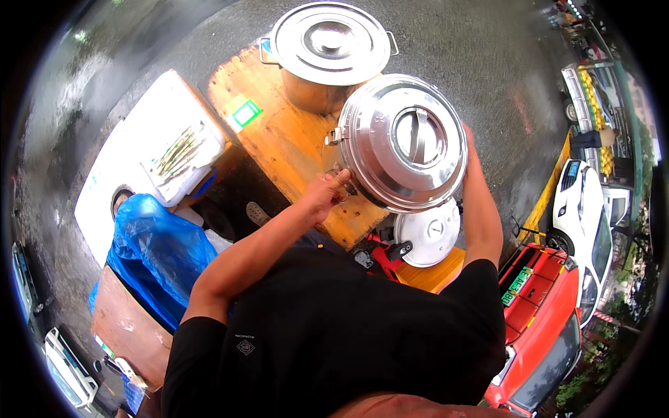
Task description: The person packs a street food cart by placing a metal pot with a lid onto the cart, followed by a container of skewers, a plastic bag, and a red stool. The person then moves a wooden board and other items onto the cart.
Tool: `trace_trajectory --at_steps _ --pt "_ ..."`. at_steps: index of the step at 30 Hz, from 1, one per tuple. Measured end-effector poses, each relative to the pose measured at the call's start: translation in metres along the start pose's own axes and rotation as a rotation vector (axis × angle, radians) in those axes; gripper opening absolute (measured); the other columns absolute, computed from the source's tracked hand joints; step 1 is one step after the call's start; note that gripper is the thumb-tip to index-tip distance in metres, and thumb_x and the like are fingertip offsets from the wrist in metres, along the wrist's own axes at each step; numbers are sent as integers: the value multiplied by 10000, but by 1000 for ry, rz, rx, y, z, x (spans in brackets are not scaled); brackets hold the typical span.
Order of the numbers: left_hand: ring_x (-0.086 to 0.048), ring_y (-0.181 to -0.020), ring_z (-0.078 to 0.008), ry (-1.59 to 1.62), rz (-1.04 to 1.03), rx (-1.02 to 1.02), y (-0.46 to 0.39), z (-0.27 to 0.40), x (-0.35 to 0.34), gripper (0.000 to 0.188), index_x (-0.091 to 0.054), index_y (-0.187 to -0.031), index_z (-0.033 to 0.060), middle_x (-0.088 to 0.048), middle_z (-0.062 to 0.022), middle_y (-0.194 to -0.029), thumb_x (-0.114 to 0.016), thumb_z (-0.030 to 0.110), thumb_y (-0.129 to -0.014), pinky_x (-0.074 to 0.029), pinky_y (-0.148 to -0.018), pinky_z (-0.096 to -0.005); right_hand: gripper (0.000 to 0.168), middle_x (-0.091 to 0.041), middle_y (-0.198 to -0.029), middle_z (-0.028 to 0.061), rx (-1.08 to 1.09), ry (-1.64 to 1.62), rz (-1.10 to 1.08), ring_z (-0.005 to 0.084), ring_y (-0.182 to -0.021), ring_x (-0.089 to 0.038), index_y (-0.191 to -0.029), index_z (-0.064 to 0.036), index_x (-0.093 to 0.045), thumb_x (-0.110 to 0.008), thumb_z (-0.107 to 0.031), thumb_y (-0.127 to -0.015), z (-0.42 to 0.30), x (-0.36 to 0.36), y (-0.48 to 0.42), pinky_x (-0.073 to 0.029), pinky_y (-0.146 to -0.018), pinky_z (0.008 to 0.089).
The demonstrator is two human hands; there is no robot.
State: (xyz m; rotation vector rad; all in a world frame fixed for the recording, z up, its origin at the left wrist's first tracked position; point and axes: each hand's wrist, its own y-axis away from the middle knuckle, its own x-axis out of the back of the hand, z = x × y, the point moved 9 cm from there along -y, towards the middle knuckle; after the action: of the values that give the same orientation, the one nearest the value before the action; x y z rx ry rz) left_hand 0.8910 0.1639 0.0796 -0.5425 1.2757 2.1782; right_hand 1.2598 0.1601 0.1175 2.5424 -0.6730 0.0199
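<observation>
A shiny steel pot with a domed, latched lid [384,151] is between my two hands, over the right edge of the wooden table [292,151]. My left hand [329,196] grips it at the near-left side, by a wire handle or latch, thumb up. My right hand [468,141] is against its right side, with the fingers mostly hidden behind the pot. Whether the pot's base touches the table cannot be seen. Just beyond stands a larger pot with a flat steel lid [330,44] and two side handles.
A pressure cooker lid [429,235] lies below the pot, near a wooden board [428,271]. At left are a white foam box [177,104] with bundled skewers [183,149] on it and a blue plastic bag [157,230]. A red vehicle [549,324] and a white car [580,224] stand at right.
</observation>
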Motion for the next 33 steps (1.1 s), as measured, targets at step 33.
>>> trace_trajectory --at_steps 33 --pt "-528 -676 -99 21 149 -699 336 234 359 353 -554 -877 77 -549 6 -765 -741 374 -911 -448 -607 -254 386 -663 -1203 113 430 52 -328 195 -1038 -641 -1321 -19 -592 -476 -259 -1042 -240 -473 102 -523 -888 345"
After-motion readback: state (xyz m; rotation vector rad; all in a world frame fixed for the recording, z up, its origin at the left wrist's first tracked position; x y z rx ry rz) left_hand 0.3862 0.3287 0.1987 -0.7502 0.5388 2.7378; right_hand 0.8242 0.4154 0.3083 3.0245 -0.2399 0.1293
